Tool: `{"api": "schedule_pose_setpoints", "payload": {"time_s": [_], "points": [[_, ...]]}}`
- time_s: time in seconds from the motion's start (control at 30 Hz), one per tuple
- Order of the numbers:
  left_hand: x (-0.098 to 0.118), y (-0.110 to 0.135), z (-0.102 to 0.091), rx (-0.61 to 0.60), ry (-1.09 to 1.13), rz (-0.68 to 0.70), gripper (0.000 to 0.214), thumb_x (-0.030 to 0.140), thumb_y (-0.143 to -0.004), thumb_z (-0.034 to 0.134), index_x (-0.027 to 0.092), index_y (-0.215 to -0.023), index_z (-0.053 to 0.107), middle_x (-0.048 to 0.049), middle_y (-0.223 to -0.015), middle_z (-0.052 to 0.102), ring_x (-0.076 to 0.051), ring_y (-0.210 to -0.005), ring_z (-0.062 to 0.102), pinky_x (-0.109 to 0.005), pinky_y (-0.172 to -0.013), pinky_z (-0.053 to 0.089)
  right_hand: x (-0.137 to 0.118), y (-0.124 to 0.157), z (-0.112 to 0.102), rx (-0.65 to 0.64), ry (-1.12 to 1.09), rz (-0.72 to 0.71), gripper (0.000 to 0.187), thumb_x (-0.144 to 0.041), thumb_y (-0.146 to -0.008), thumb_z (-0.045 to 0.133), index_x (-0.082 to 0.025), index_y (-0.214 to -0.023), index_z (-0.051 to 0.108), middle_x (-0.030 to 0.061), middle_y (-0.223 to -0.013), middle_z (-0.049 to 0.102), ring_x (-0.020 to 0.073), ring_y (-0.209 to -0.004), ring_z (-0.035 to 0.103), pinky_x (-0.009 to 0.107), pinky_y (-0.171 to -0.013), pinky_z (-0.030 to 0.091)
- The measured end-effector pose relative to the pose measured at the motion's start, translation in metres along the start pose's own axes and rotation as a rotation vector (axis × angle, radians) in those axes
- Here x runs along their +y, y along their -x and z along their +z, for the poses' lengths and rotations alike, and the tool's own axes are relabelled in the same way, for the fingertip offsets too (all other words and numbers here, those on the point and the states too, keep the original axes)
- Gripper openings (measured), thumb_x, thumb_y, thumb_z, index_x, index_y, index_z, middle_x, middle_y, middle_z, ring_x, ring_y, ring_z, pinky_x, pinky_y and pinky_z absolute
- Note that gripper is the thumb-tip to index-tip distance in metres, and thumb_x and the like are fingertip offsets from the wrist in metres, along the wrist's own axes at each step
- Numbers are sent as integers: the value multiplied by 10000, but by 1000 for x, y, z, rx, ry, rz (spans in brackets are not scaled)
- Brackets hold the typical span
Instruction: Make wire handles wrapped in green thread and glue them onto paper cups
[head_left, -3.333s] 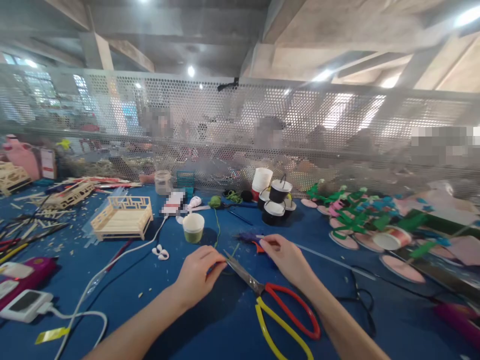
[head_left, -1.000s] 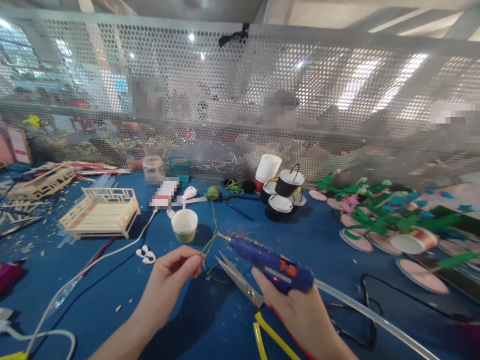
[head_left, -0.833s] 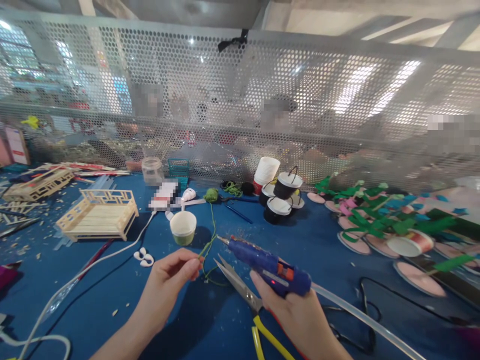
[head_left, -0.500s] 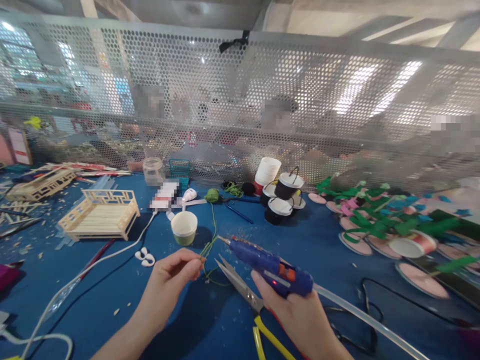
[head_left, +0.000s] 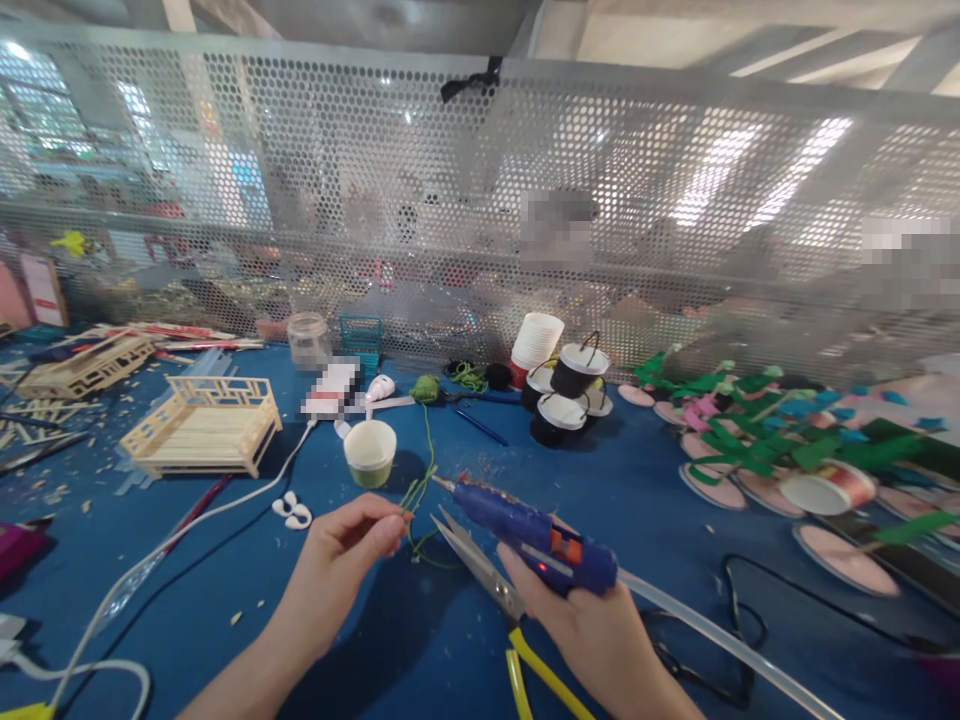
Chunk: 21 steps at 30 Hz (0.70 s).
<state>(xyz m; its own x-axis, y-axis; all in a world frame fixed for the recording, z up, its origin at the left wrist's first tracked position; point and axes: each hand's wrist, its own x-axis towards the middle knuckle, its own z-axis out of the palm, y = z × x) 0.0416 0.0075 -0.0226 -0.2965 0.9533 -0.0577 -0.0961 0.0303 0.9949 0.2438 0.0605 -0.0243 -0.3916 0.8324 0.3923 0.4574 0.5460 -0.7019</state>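
My left hand (head_left: 341, 560) pinches strands of green yarn (head_left: 417, 492) between thumb and fingertips. The yarn runs back to a small green ball (head_left: 426, 388). My right hand (head_left: 585, 620) is wrapped round a blue hot glue gun (head_left: 517, 520), its red light on and a clear glue stick (head_left: 697, 605) coming out of the rear. The gun's nozzle points left and sits close to the yarn. Scissors (head_left: 487, 575) with yellow handles lie partly open under the gun, their handles partly behind my right hand. Just beyond my left hand stands a paper cup (head_left: 370, 452), white above and green at the bottom.
A small wooden bench model (head_left: 206, 430) stands at left, with a white cable (head_left: 247, 495) crossing the blue table. Black mini buckets (head_left: 559, 415) and stacked white cups (head_left: 537, 340) are behind. Pink discs with green leaves (head_left: 750, 450) crowd the right. A perforated metal screen (head_left: 420, 200) closes the back.
The glue gun and my right hand have shifted slightly left, bringing the nozzle a little nearer the yarn. My left hand keeps its pinch almost unmoved.
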Motion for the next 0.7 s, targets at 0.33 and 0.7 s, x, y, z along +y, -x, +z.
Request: {"api": "schedule_pose_setpoints", "payload": {"time_s": [0.33,0.7], "points": [[1,0,1,-3,1,3,154,308,-654,618,157,-626,626,-11,-646,576,-105,-601,465,-215,-581,384,-3,1,-1,12,35,25,137,-324,-683,564,-213,-715,637,48,-651,687,225,-660,654,300,-595,541],[2,1,0,-19,-23,23,145,294,-671,608,158,-623,624,-2,-632,565,-99,-600,455,-208,-582,372,10,5,-1,3,46,-6,154,-285,-651,566,-228,-752,667,40,-702,689,249,-767,641,323,-636,533]]}}
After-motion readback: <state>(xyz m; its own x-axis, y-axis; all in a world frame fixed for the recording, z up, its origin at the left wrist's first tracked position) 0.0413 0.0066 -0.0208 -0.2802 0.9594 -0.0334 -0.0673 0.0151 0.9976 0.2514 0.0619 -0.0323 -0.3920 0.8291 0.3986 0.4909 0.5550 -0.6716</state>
